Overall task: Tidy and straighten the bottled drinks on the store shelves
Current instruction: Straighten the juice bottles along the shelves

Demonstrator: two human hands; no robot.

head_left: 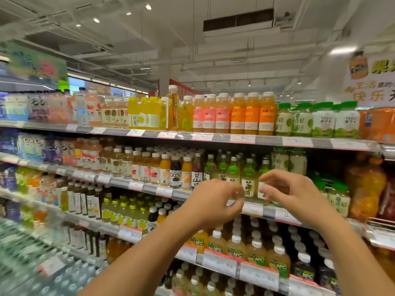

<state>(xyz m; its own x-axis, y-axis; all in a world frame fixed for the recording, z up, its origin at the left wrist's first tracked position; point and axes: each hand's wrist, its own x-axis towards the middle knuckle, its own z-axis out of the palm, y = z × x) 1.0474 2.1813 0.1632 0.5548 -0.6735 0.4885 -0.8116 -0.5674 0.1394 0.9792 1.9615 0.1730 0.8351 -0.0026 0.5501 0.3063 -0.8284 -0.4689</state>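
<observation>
Green-capped bottles [248, 178] crowd the second shelf [149, 189] edge, and since our left hand [211, 205] and right hand [292, 192] hover loosely curled, holding nothing, we risk toppling neighbours forward.

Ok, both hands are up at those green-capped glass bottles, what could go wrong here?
1. The green-capped bottles stand packed at the shelf edge; a nudge from the left hand or right hand might topple one off.
2. The hands look motion-blurred, so a fast reach could knock neighbouring bottles.
</observation>
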